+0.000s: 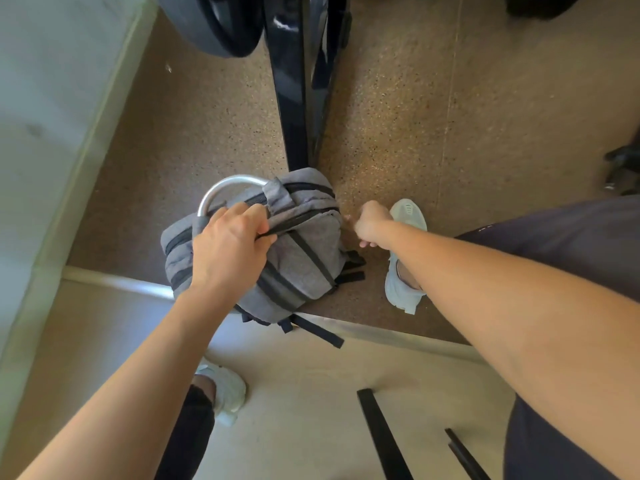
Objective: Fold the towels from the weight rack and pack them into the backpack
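Observation:
A grey backpack (304,258) with black straps and zips lies on the speckled brown floor at the foot of a black rack frame (298,98). My left hand (230,249) grips the backpack's top edge by a black strap near the zip. My right hand (369,225) is just off the backpack's right side with its fingers curled; whether it pinches a zip pull is hidden from me. No towel shows in this view.
A silver curved handle (221,188) sticks out behind the backpack. A black weight plate (214,26) hangs at the top. A pale wall (52,116) runs along the left. My feet in pale shoes (403,271) stand beside the backpack. Black bars (381,434) lie on the lower floor.

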Tool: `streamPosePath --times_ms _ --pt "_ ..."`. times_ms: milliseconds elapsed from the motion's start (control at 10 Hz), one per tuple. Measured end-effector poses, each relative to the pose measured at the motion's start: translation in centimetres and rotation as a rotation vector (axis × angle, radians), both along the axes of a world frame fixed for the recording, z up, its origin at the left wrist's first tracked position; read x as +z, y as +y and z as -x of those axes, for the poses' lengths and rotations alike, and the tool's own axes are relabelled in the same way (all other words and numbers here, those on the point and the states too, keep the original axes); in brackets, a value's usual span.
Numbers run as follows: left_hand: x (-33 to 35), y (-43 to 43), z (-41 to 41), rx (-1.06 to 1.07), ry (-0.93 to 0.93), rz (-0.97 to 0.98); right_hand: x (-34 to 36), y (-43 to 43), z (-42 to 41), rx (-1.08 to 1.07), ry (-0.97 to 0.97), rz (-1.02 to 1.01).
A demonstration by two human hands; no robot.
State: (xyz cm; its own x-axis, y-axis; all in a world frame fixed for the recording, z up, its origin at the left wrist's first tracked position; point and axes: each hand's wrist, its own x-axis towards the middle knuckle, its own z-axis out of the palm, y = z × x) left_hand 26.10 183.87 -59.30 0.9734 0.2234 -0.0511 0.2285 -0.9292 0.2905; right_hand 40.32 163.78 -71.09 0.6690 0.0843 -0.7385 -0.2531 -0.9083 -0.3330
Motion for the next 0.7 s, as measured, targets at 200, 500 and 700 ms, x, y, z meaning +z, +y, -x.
streamPosePath --times_ms 200,500,700 --pt "-0.3 1.0 -0.1 -0.023 -0.016 0.056 -0.1 -0.8 0.2 -0.031 0.000 -0.101" --pt "0.6 1.4 1.3 -0.098 0.070 0.123 3.7 -2.2 1.8 0.210 -0.006 -0.098" --pt "2.9 0.9 3.5 -0.139 0.185 0.231 10.2 -0.6 4.0 0.514 -0.142 -0.091"
